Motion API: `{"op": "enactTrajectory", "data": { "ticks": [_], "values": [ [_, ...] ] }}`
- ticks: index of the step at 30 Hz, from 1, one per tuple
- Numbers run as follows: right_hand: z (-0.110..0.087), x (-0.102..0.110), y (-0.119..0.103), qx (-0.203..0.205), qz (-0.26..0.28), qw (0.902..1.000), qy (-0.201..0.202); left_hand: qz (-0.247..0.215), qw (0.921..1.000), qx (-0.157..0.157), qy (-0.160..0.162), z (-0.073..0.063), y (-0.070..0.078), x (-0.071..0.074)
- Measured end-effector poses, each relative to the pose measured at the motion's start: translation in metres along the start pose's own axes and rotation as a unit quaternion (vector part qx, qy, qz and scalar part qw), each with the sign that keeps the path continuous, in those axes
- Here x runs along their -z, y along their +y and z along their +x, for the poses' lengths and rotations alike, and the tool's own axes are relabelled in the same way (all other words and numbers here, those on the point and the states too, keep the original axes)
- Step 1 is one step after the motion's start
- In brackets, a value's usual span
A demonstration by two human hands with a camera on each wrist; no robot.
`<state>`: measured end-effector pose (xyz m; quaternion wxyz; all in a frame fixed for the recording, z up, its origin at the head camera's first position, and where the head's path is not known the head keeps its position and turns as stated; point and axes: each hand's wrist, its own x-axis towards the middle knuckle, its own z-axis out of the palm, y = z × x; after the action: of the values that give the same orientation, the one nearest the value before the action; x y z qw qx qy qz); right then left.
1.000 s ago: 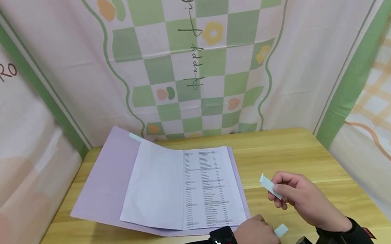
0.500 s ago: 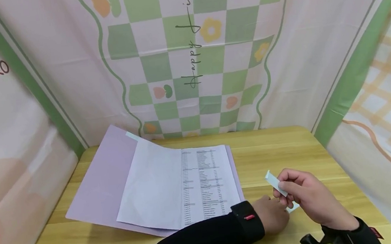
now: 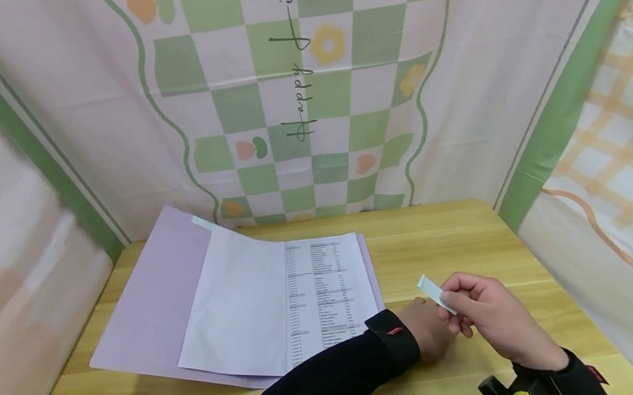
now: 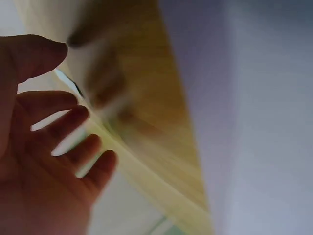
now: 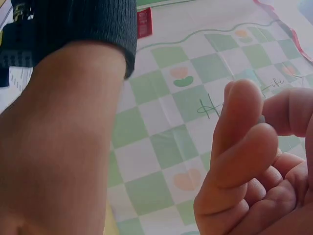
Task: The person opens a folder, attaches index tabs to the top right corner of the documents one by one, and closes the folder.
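Note:
My right hand (image 3: 487, 311) pinches a narrow pale blue-green strip (image 3: 435, 293) between thumb and fingers, its upper end bent over. In the right wrist view the fingertips of the right hand (image 5: 259, 161) meet, largely hiding the strip. Crossing over to the right, my left hand (image 3: 430, 330) lies low over the table, close to the right fingertips. The left wrist view shows the left hand (image 4: 49, 127) with thumb and fingers apart; a small pale sliver (image 4: 67, 81) shows beyond them. Left of both hands, a lilac folder (image 3: 144, 318) lies spread with printed sheets (image 3: 326, 293) inside.
Another pale strip (image 3: 204, 223) sits at the top of the folder's left cover, which is raised off the wooden table (image 3: 431, 237). Patterned cloth (image 3: 306, 95) hangs behind and at both sides. A black device (image 3: 505, 390) is strapped at the right wrist.
My left hand has moved up and right to beside the right hand. The pale strip seen at its fingers earlier no longer shows in the head view. The right hand keeps its strip.

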<state>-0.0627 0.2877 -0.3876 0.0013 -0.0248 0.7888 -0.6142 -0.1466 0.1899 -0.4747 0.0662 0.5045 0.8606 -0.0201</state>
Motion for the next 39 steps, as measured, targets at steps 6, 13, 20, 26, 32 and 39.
{"op": "enactTrajectory", "data": {
  "ticks": [6, 13, 20, 26, 32, 39],
  "values": [
    [0.002, -0.003, 0.002, -0.025, -0.121, 0.9885, 0.086, -0.092, 0.9771, 0.067, 0.18, -0.016, -0.034, 0.005],
    [0.006, -0.01, 0.003, -0.042, -0.254, 0.9599, 0.111, -0.345, 0.8643, 0.081, 0.357, -0.074, -0.067, 0.024],
    [0.01, -0.026, -0.003, 0.016, -0.319, 0.9409, 0.113, -0.392, 0.8367, 0.052, 0.379, -0.104, -0.069, 0.034],
    [0.011, -0.04, -0.004, 0.045, -0.316, 0.9421, 0.103, -0.385, 0.8317, 0.075, 0.393, -0.109, -0.069, 0.03],
    [0.015, -0.046, -0.004, 0.009, -0.265, 0.9595, 0.095, -0.504, 0.7822, 0.103, 0.352, -0.118, -0.072, 0.029],
    [0.028, -0.073, 0.014, -0.068, -0.073, 0.9932, 0.06, -0.626, 0.6944, 0.201, 0.293, -0.128, -0.075, 0.034]
  ]
}}
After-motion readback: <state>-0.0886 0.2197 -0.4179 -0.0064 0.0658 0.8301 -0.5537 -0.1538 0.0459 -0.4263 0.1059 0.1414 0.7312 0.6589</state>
